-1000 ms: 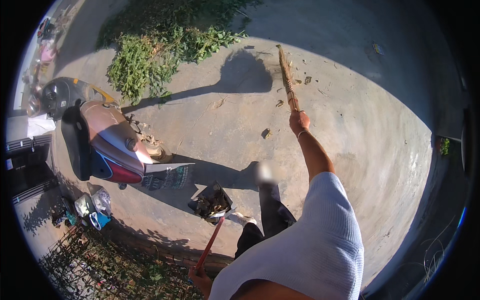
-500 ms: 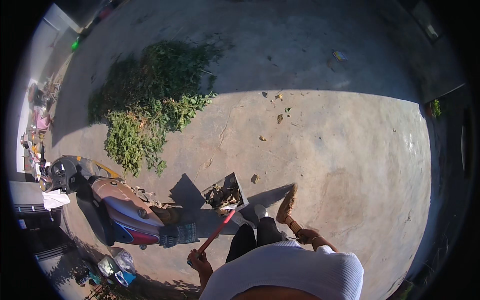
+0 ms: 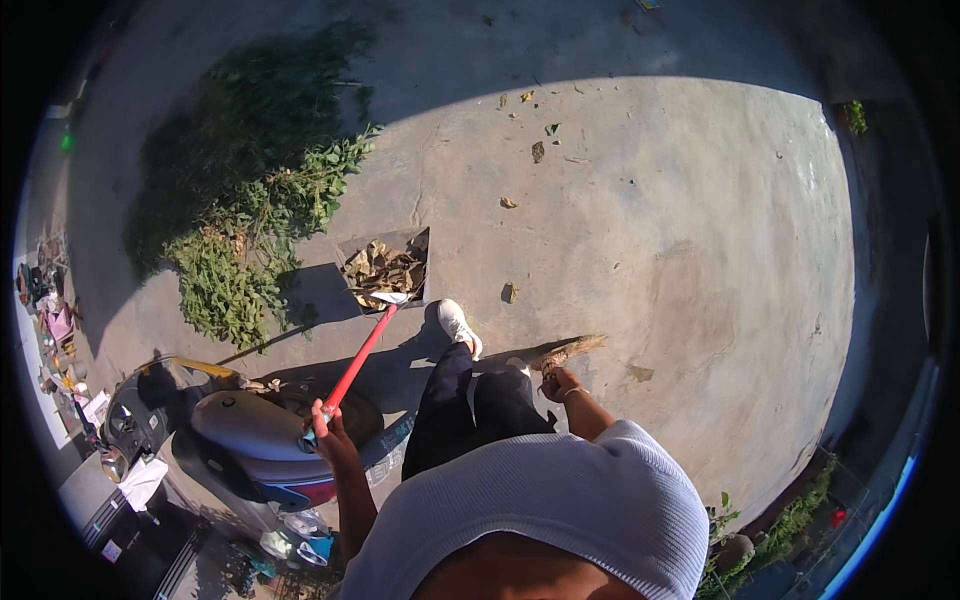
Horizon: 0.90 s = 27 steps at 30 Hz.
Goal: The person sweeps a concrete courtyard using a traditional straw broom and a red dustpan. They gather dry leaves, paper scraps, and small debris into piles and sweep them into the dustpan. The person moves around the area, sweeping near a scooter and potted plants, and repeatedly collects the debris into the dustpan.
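My left hand (image 3: 328,428) grips the end of a red handle (image 3: 358,362) that runs up to a grey dustpan (image 3: 386,270) full of dry leaves, resting on the concrete ahead of my white shoe (image 3: 458,325). My right hand (image 3: 556,384) holds a straw broom (image 3: 572,352) low beside my leg, its bristles pointing right along the ground. Loose dry leaves (image 3: 509,292) lie on the concrete just right of the dustpan, and a few more leaves (image 3: 538,150) lie farther off.
A parked scooter (image 3: 235,440) stands close at my left, under my left arm. A heap of green cut plants (image 3: 250,250) lies left of the dustpan. Clutter lines the far left edge. Plants (image 3: 790,525) grow along the lower right border.
The broom came down from an outstretched reach to low beside my leg. The dustpan has moved forward, away from the scooter, and now sits beside the green heap.
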Tool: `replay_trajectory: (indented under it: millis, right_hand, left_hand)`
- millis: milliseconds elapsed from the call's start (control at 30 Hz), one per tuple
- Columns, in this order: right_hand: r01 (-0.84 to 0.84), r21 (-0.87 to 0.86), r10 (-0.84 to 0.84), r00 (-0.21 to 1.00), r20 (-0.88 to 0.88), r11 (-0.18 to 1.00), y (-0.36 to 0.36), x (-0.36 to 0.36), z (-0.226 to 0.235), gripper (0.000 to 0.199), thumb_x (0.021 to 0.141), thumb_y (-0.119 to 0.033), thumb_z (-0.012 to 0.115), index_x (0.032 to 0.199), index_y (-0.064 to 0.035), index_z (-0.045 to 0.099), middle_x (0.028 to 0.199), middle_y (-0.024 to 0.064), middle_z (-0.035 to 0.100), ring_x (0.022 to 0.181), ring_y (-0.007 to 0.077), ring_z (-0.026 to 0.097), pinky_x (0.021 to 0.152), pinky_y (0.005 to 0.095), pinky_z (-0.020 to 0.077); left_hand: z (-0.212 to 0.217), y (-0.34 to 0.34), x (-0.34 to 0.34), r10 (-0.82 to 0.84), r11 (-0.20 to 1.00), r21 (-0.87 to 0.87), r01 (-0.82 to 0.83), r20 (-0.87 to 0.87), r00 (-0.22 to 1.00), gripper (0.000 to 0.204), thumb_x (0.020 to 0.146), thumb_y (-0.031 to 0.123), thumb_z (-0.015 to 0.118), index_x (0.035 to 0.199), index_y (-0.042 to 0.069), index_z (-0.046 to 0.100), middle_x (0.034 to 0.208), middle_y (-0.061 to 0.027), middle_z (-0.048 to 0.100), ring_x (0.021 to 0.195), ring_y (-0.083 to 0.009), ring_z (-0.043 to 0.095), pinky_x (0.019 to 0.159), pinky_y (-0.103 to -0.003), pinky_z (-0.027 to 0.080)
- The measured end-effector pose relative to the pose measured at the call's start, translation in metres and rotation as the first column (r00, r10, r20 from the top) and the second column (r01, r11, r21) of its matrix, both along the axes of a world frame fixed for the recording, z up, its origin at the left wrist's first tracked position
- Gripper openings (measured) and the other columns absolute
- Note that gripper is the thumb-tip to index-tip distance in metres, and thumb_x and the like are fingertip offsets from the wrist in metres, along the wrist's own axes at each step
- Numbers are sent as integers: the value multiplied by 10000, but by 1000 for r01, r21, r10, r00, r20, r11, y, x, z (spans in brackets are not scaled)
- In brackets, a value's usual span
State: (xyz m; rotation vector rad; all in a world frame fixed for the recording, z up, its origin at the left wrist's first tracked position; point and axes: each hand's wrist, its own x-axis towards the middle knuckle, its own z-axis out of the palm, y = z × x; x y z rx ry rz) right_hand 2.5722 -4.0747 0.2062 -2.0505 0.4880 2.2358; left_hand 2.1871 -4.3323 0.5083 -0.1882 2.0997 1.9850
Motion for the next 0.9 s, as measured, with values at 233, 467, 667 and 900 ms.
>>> replay_trajectory:
  millis: [233, 467, 667, 900]
  right_hand:
    - [293, 530, -80, 919, -387, 796, 170, -354, 3, 97, 804, -153, 563, 816, -94, 487, 653, 58, 479, 568, 192, 510, 452, 281, 428]
    - [-58, 753, 187, 978, -88, 656, 274, -330, 128, 129, 787, -107, 571, 874, -141, 483, 582, 4, 429, 447, 136, 455, 375, 271, 353]
    - [-155, 691, 59, 985, 160, 706, 200, -156, 159, 153, 754, -54, 534, 887, -104, 478, 543, 25, 409, 336, 132, 375, 286, 256, 285]
    - [291, 301, -361, 908, 211, 908, 281, -109, 57, 119, 710, -10, 540, 642, -89, 481, 554, 32, 453, 400, 132, 415, 331, 275, 342]
  left_hand:
    - [14, 19, -90, 130, 991, 5, -132, 101, 986, 285, 834, 240, 622, 1017, 47, 519, 1072, -123, 553, 995, -204, 530, 777, -299, 480]
    - [7, -7, -132, -612, 692, -710, 129, -483, 627, 328, 850, 107, 593, 1155, 54, 483, 1080, -153, 515, 919, -216, 552, 737, -321, 493]
    - [-8, 32, -175, -74, 987, -144, 65, -59, 996, 488, 790, 4, 622, 1229, 100, 431, 1074, -135, 499, 928, -219, 532, 741, -343, 493]
    - [62, 220, -179, 167, 984, -93, -152, 187, 968, 324, 801, 295, 653, 1020, 97, 519, 1041, -46, 547, 1003, -179, 522, 816, -317, 474]
